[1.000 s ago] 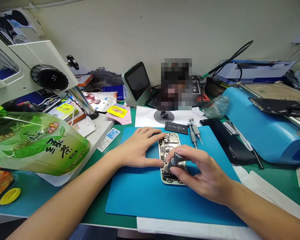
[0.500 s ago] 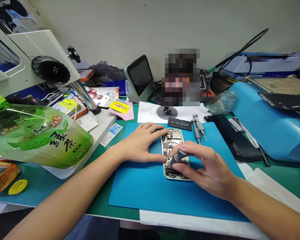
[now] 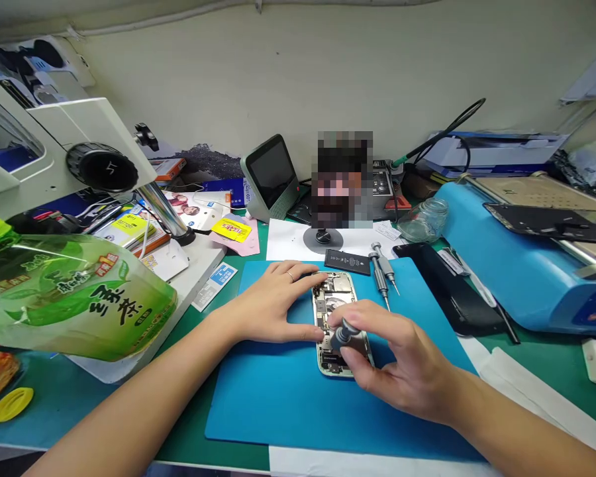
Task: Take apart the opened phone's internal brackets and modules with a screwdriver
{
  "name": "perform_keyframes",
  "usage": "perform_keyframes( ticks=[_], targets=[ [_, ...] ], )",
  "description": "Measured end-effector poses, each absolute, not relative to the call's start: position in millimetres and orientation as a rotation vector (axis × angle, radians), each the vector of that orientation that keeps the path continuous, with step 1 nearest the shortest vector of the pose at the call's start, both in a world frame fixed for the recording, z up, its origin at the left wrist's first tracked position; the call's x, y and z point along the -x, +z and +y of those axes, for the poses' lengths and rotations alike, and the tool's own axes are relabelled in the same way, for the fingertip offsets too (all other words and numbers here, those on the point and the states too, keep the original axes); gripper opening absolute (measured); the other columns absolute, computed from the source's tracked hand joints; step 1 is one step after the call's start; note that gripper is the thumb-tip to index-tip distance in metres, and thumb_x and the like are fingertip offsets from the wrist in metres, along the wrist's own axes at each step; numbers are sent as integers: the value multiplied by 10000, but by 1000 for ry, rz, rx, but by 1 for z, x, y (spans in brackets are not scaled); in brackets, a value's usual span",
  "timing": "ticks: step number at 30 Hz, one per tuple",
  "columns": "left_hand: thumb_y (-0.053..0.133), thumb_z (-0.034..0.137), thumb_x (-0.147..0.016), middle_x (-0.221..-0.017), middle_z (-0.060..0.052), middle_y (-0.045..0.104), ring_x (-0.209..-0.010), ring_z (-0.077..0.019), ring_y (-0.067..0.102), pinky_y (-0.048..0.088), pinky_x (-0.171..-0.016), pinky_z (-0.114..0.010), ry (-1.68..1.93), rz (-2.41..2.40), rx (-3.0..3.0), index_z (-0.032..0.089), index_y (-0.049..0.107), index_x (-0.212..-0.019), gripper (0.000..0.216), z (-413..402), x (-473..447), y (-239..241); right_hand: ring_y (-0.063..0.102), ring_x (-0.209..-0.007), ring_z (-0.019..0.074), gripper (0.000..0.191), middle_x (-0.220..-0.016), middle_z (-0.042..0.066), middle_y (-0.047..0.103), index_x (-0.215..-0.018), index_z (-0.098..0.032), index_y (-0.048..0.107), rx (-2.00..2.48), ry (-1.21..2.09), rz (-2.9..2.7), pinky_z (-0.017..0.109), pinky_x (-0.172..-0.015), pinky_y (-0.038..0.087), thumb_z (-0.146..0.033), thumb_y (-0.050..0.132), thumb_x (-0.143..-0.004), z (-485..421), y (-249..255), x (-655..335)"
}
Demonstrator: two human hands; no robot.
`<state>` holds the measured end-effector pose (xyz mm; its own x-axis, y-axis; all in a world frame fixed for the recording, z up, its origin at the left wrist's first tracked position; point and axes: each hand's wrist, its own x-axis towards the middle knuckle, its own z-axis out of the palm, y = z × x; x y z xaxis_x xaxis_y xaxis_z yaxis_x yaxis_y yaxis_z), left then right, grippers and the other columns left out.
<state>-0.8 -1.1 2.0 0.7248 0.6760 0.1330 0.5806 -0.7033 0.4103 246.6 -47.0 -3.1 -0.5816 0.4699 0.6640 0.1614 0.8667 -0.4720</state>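
The right hand (image 3: 402,364) has its grip closed around a small grey screwdriver (image 3: 342,333). Thumb and fingers pinch the handle from both sides, and the tool stands nearly upright with its cap toward the camera. Its tip is hidden behind the fingers, so I cannot tell which part it meets. The screwdriver is over the lower half of the phone (image 3: 334,291), which lies opened, back up, with boards and metal shields bare. The phone rests lengthwise near the middle of a blue mat (image 3: 278,404) on the green worktop (image 3: 551,358).

The left hand (image 3: 271,305) holds nothing. Its grip is loose and spread, palm down on the mat, with the fingertips (image 3: 318,278) touching the phone's upper left corner and the thumb lying along its left edge. A ring shows on one finger.

Just beyond the phone's top end lies a black battery (image 3: 347,262), partly on the mat. Beside it to the right are two more screwdrivers (image 3: 381,271), side by side with tips pointing toward the person. A black screen panel (image 3: 442,285) lies off the mat's right edge, and a blue machine (image 3: 516,265) stands past it. A glass jar (image 3: 424,222) sits behind the panel. At far left a green tea bottle (image 3: 69,298) lies tilted in the foreground, under a white microscope (image 3: 69,146).
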Motion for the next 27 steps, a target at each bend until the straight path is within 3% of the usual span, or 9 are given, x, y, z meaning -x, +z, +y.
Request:
perform_keyframes(
  ticks=[4,8,13,18,23,27],
  targets=[
    [679,731,-884,-1634,-130,450,-1475,-370,416,342,-1242,-572,392,977,-2580,243,442,-1592,893,-1,1,2,756,-1022,217,572,-1104,72,725,-1427,-269,427,440,346,-2194,384,-883,681,-118,679,-937,-47,-2,-245],
    [673,736,-886,-1643,-130,443,-1488,-370,405,333,-1248,-570,378,978,-2575,240,427,-1603,906,-1,2,2,754,-990,219,594,-1082,89,716,-1428,-238,421,439,320,-2185,377,-837,680,-39,601,-898,-49,-2,-245],
    [674,723,-891,-1635,-129,452,-1482,-372,412,336,-1241,-573,388,974,-2582,264,427,-1601,881,-1,1,2,757,-988,232,591,-1086,87,723,-1420,-254,423,460,261,-2171,385,-820,680,-126,694,-911,-49,-4,-244],
    [696,718,-877,-1636,-128,451,-1475,-378,415,337,-1237,-585,393,974,-2581,267,434,-1596,889,-1,1,2,745,-949,232,620,-1062,101,702,-1428,-220,406,459,223,-2171,391,-795,680,-34,612,-874,-49,-4,-243],
    [688,723,-882,-1637,-127,446,-1475,-374,415,347,-1238,-576,388,972,-2589,245,443,-1592,891,-2,1,3,762,-967,224,589,-1083,90,724,-1433,-244,405,461,222,-2165,383,-822,687,-145,697,-931,-49,-5,-243],
    [684,725,-883,-1630,-121,455,-1471,-378,419,349,-1236,-582,398,972,-2587,270,442,-1594,878,-2,1,2,778,-971,226,609,-1081,83,746,-1458,-250,401,476,211,-2165,383,-843,688,-108,677,-935,-50,-7,-243]
  ],
)
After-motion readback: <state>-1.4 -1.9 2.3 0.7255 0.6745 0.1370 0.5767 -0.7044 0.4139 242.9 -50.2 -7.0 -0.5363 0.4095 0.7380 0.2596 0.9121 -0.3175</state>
